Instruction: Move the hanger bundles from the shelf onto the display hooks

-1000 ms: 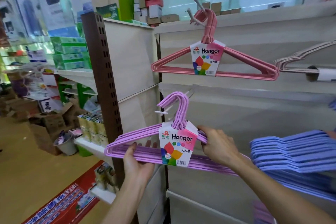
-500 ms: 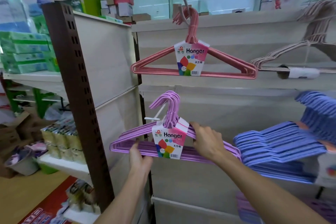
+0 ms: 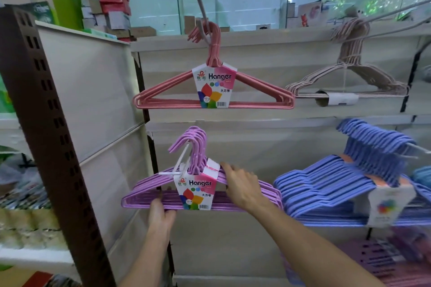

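Note:
A purple hanger bundle point(image 3: 144, 190) with a "Hanger" label hangs by its hooks on a white display hook point(image 3: 180, 164) at the lower left of the panel. My left hand point(image 3: 161, 215) grips its bottom bar from below. My right hand point(image 3: 243, 185) holds its right shoulder beside the label. Above it a pink hanger bundle point(image 3: 261, 91) hangs on a grey display hook point(image 3: 199, 4). A beige hanger bundle point(image 3: 349, 72) hangs at the upper right. Blue hanger bundles point(image 3: 326, 189) hang on a hook at the right.
A brown perforated upright point(image 3: 46, 123) stands at the left, with a shelf of packaged goods point(image 3: 25, 223) behind it. More purple hangers point(image 3: 382, 261) lie low at the right. Stacked boxes point(image 3: 112, 7) sit on top of the panel before a glass wall.
The view has swung right and up, bringing the beige and blue bundles further into sight. Both hands keep hold of the purple bundle, which now hangs more level on its hook.

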